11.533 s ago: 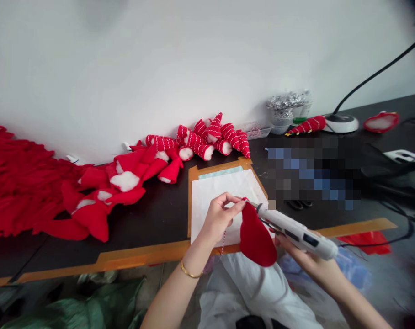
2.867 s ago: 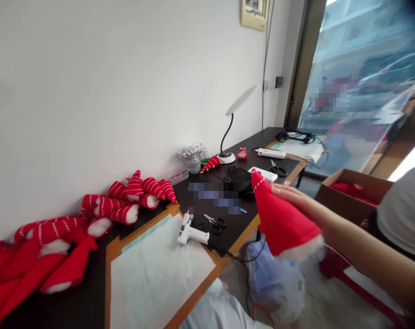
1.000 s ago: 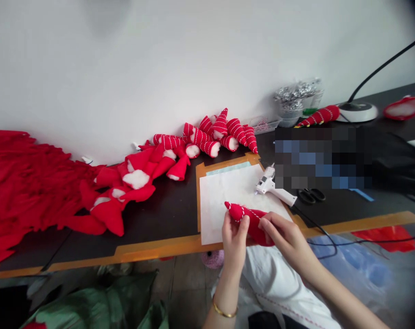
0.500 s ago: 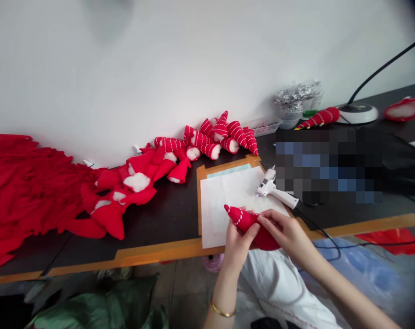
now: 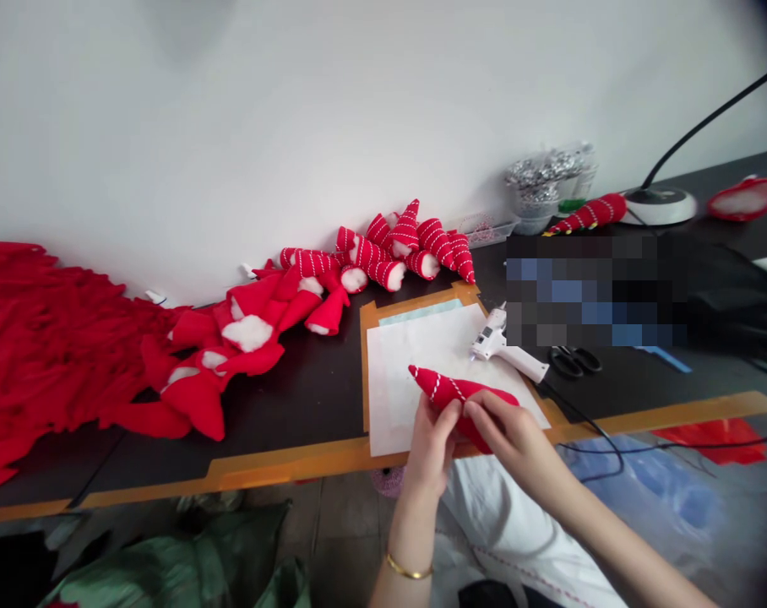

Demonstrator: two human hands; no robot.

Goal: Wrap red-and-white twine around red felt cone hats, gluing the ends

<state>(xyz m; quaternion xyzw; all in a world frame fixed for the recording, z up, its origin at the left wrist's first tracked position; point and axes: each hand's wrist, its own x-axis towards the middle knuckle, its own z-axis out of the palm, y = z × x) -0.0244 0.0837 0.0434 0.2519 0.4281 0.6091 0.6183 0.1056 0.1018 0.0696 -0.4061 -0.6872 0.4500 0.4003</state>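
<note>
From my remote seat I see the left hand [image 5: 431, 447] clamped around 1 red cone [image 5: 445, 389] — the right hand [image 5: 515, 432] pinching its striped cord [image 5: 458, 390] — near a white glue gun [image 5: 503, 345].

Table [image 5: 295, 409]: black; brown tape [image 5: 282, 467] along front edge. Rear edge, right of centre: 1 shallow clear tray [image 5: 488, 232], then silver tinsel [image 5: 545, 173] in clear tubs. Further right, same edge: 1 lamp [image 5: 662, 205], white base, black neck bending out of view. Nearer front edge, right part: 1 pair of scissors [image 5: 574, 361], 2 black loops visible, blades masked; 1 blue strip [image 5: 671, 361] to their right. Below front edge, right: red plastic [image 5: 716, 439], bluish clear bag [image 5: 650, 485]. Below front edge, left: green bag [image 5: 181, 540]; below middle: 1 purple item [image 5: 387, 481], mostly hidden.
</note>
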